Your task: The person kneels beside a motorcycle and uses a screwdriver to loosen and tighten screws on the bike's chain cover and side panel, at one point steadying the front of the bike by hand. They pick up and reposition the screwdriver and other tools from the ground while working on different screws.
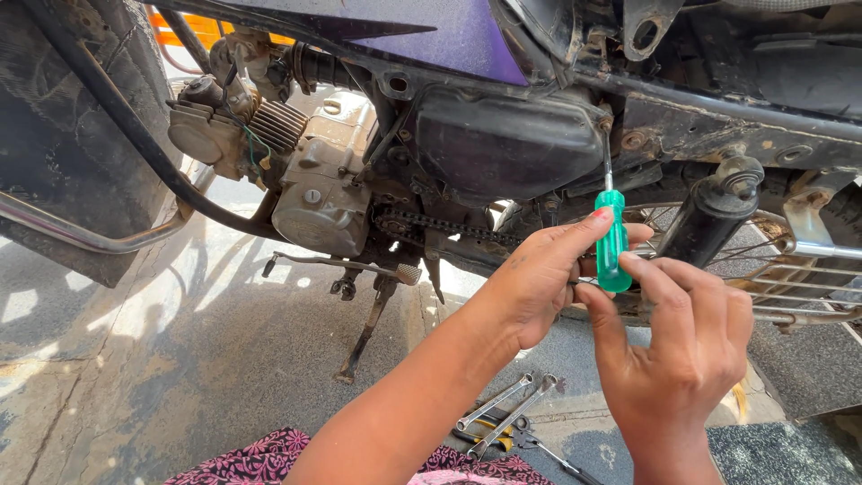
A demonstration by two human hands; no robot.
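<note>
Two hands meet at the right of centre in the frame, over rough grey concrete dappled with sun and shadow; a motorcycle (503, 135) with its side panels off fills the upper half, engine (314, 180) at upper left, drive chain (440, 224) across the middle, rear shock (714, 211) and spoked wheel at the right. The green-handled screwdriver (612, 238) stands nearly upright between the hands, its shaft rising to the frame just right of the black side cover (503, 144). The left hand (539, 278) pinches the handle from the left, thumb and fingertips closed on it. The right hand (682, 350), below and to the right, curls its fingers around the handle's lower end. Several spanners (507, 413) lie on the ground at the bottom centre, beneath the forearms
</note>
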